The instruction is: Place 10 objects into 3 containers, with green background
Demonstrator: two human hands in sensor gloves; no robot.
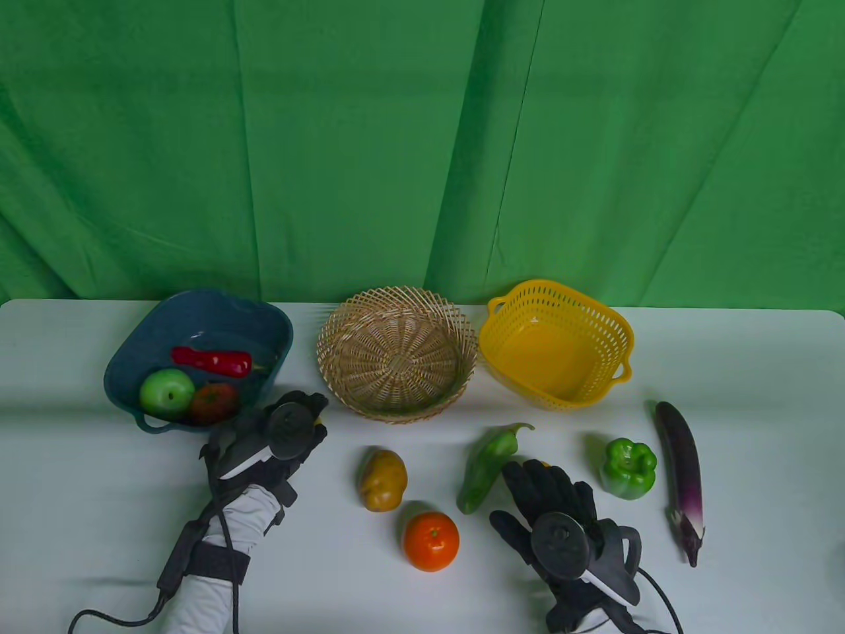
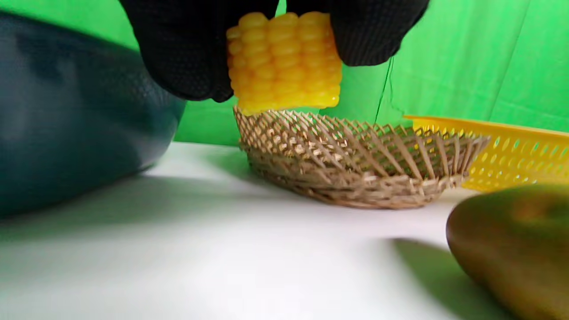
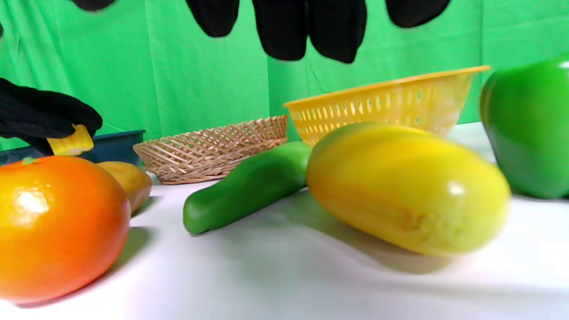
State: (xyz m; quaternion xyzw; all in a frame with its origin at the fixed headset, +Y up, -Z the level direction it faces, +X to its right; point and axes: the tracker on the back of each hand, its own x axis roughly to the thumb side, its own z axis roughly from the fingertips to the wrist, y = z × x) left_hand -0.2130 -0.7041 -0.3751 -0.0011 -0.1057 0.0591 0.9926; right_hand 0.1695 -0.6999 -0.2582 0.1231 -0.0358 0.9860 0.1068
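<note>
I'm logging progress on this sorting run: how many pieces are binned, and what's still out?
Three sit in the blue basket: red chili, green apple, tomato. The left hand holds a corn piece. Six remain on the table: potato, orange, green chili, bell pepper, eggplant, and a yellow fruit under the right hand.

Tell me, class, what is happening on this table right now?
A person is sorting toy produce into baskets. The left hand holds a corn piece between the blue basket and the wicker basket. The right hand hovers open over a yellow mango. The yellow basket holds nothing yet.
</note>
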